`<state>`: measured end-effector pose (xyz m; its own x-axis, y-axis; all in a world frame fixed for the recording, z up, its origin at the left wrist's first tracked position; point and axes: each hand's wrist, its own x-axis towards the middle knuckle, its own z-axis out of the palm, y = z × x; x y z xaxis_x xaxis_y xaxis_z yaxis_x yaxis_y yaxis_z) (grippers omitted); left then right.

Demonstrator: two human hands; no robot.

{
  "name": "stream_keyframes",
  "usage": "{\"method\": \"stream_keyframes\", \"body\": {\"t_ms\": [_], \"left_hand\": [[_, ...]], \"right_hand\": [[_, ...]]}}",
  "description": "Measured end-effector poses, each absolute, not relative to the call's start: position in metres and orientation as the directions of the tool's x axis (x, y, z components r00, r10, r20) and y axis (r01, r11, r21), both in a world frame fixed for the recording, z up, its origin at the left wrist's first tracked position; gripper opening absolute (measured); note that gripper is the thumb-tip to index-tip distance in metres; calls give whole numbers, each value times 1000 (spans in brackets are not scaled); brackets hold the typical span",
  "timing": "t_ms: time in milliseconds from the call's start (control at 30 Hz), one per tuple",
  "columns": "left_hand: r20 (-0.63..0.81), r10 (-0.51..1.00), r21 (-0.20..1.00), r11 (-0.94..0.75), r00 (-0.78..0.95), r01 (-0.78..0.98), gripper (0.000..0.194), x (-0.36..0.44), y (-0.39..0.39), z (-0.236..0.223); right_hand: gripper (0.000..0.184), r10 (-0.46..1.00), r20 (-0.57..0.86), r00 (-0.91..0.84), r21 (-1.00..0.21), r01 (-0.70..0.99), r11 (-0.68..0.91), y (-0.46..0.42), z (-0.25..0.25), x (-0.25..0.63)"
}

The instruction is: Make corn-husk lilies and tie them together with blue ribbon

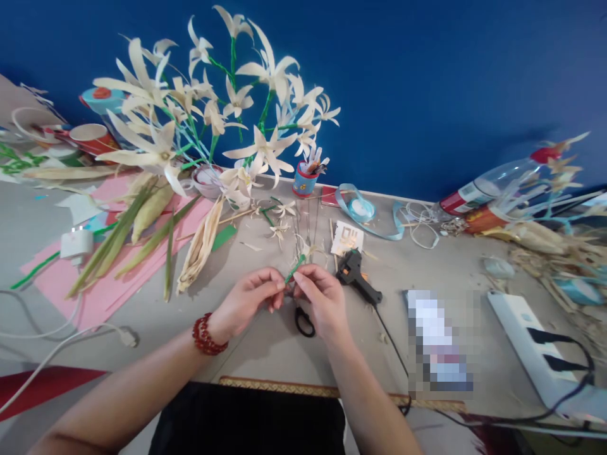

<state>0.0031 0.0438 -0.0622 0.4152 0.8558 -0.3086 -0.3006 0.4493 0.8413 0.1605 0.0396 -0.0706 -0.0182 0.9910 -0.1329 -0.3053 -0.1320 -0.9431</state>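
Close together over the table, my two hands are pinched around one small handmade flower. Its green-wrapped stem point(294, 269) slants up from the fingertips to a pale flower head. The lower end of that stem is in the fingertips of my left hand point(253, 297), which has a red bead bracelet point(205, 335) on its wrist. Higher up, the thumb and fingers of my right hand point(325, 300) close on the same stem. Below them lie scissors, with a black handle loop point(305, 322) in view and the rest hidden. A black glue gun point(356, 276) rests right of my right hand.
Behind stands a large bunch of cream flowers point(263, 151) in a pot. Pink paper point(52, 278), husks and a white charger point(76, 243) lie left. To the right are blue ribbon point(363, 208), a blurred-out phone-like object point(440, 341), a power strip point(526, 341) and a plastic bottle point(493, 183).
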Motion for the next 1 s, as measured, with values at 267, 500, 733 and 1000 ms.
{"method": "stream_keyframes", "body": {"t_ms": [267,500,733,1000], "left_hand": [[-295,853,834,449,430,-319,16,3,44,-63],[-305,849,831,459,431,-316,16,3,44,-64],[-281,868,857,419,410,-300,17,3,43,-63],[-242,884,900,358,400,-248,20,3,43,-64]], "right_hand": [[13,989,-146,-19,-941,-305,-145,40,-69,160],[11,989,-144,-24,-938,-314,-145,39,-68,160],[14,989,-146,-15,-943,-299,-144,38,-70,161],[18,989,-146,3,-951,-274,-140,39,-67,161]]}}
